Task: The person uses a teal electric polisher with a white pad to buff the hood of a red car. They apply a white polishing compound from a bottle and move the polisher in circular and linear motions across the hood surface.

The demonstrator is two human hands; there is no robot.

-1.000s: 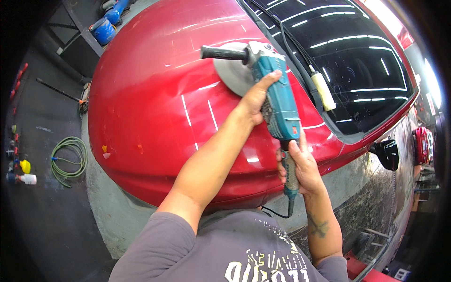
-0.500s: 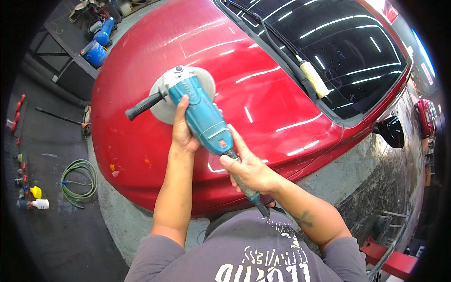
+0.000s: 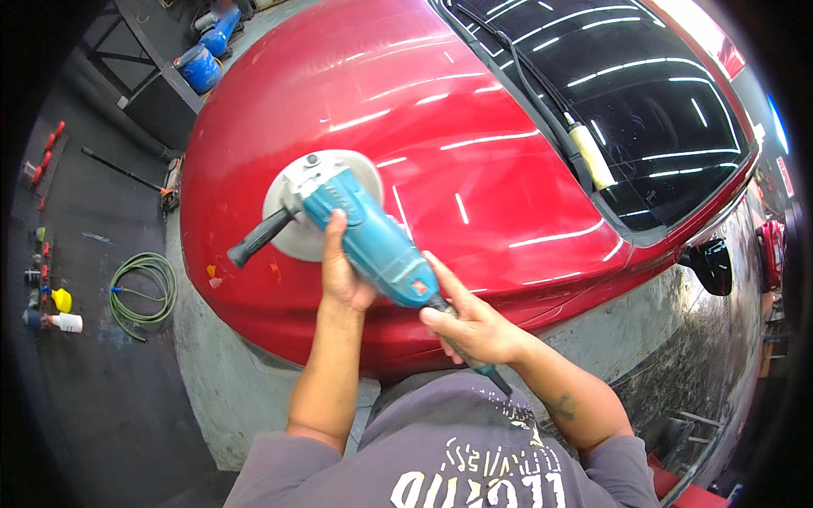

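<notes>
Across the glossy red car bonnet, the teal-bodied, grey-headed power polisher has moved leftward since a second ago. Its long axis slants upper left to lower right, round pale pad foremost. The left hand, nearer the pad, grips the body; the right hand wraps the rear handle.

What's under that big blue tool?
Under the tool, a round, pale pad peeks out over the red hood. The pad's middle and the hood right beneath it are covered, so I can't see those.
</notes>
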